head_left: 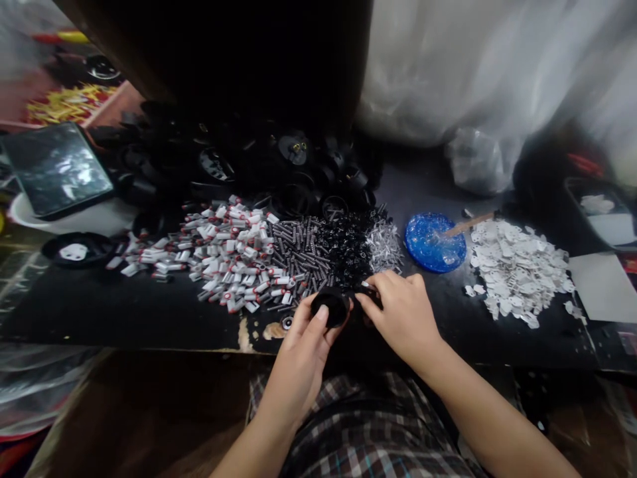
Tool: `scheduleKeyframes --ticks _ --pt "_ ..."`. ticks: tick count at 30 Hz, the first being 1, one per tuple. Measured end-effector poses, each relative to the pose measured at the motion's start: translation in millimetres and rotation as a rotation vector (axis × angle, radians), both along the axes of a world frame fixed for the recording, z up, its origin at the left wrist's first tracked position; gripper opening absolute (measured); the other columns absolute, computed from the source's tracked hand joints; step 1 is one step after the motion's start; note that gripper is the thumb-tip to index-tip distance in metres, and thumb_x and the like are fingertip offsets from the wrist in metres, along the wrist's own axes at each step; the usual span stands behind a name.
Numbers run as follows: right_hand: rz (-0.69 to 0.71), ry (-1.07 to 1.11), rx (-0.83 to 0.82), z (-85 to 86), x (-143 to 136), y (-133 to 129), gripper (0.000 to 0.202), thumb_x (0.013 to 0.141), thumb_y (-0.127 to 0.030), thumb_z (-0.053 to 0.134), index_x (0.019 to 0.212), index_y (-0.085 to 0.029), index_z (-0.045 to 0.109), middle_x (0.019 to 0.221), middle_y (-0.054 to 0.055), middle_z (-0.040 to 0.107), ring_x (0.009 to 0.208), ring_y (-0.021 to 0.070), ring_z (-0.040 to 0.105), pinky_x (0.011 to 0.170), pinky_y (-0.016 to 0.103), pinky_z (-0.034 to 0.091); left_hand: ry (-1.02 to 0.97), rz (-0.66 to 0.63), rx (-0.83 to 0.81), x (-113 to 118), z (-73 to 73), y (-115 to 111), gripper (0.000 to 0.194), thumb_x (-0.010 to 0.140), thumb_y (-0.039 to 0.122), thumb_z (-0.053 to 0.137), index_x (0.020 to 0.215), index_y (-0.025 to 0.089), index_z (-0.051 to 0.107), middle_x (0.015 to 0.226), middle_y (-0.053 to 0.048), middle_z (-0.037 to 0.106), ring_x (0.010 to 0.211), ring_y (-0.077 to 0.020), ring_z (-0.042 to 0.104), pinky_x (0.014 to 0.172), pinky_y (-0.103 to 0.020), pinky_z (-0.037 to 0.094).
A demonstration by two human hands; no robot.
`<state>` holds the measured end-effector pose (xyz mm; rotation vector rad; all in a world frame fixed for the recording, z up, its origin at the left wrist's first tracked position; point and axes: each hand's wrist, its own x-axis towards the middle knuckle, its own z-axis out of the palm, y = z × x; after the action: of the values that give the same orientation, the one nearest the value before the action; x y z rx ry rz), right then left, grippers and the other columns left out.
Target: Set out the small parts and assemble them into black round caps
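Observation:
Near the table's front edge my left hand (308,326) grips a round black plastic housing (329,308), its thumb over the rim. My right hand (398,302) is beside it, thumb and forefinger closed around a small dark part that I cannot make out. Just beyond the hands lie heaps of small parts: white pieces with red ends (233,252), metal springs (301,245), small black parts (346,245) and thin silvery pieces (385,247). A blue dish (432,249) of a clear, shiny substance holds a wooden stick (468,224).
Flat white plates (520,269) form a heap at the right. Many black housings (298,192) are piled at the back. A dark-topped flat box (57,169) rests on a white bowl (30,216) at the left. Clear plastic bags (448,79) hang over the back right.

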<state>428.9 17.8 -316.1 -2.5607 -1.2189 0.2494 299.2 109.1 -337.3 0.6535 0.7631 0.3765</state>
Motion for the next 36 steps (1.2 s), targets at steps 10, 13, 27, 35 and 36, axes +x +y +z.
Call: scheduleKeyframes --ticks 10,13,27,35,36 --pt "-0.016 0.250 0.273 5.6 -9 -12 0.005 0.091 -0.023 0.064 0.091 -0.022 0.068 0.082 -0.002 0.069 0.073 0.0146 0.058 0.075 0.032 0.035 -0.028 0.019 -0.042 6 3.2 0 0.025 0.085 0.035 0.070 0.105 0.022 0.062 0.106 -0.006 0.073 0.103 -0.0214 0.069 0.094 -0.037 0.055" --pt "0.019 0.217 0.396 7.2 -14 -18 0.012 0.094 -0.023 0.059 0.099 -0.022 0.070 0.084 0.000 0.071 0.075 0.0152 0.059 0.075 0.034 0.036 -0.041 0.033 -0.142 9 5.4 -7 0.023 0.083 0.032 0.072 0.103 0.023 0.062 0.103 -0.004 0.074 0.093 -0.0187 0.072 0.089 -0.034 0.057" --pt "0.012 0.191 0.471 7.3 -14 -20 0.009 0.093 -0.020 0.059 0.096 -0.020 0.067 0.089 0.002 0.071 0.081 0.0163 0.060 0.077 0.033 0.041 -0.084 0.076 -0.200 11 6.0 -16 0.019 0.085 0.028 0.071 0.101 0.021 0.064 0.107 -0.005 0.075 0.096 -0.0196 0.072 0.087 -0.034 0.059" --pt "0.123 0.100 0.456 11.1 -11 -23 0.012 0.092 -0.018 0.061 0.102 -0.020 0.067 0.095 0.003 0.070 0.089 0.0168 0.063 0.078 0.035 0.038 -0.092 0.059 -0.193 8 3.8 -12 0.018 0.083 0.029 0.074 0.096 0.022 0.066 0.104 -0.003 0.075 0.092 -0.0181 0.072 0.087 -0.033 0.059" --pt "0.121 0.114 0.469 13.2 -11 -23 0.011 0.092 -0.018 0.061 0.101 -0.020 0.067 0.094 0.003 0.070 0.089 0.0166 0.062 0.078 0.035 0.038 -0.093 0.043 -0.186 7 3.7 -12 0.018 0.083 0.030 0.073 0.098 0.022 0.067 0.104 -0.004 0.075 0.092 -0.0177 0.072 0.087 -0.033 0.059"
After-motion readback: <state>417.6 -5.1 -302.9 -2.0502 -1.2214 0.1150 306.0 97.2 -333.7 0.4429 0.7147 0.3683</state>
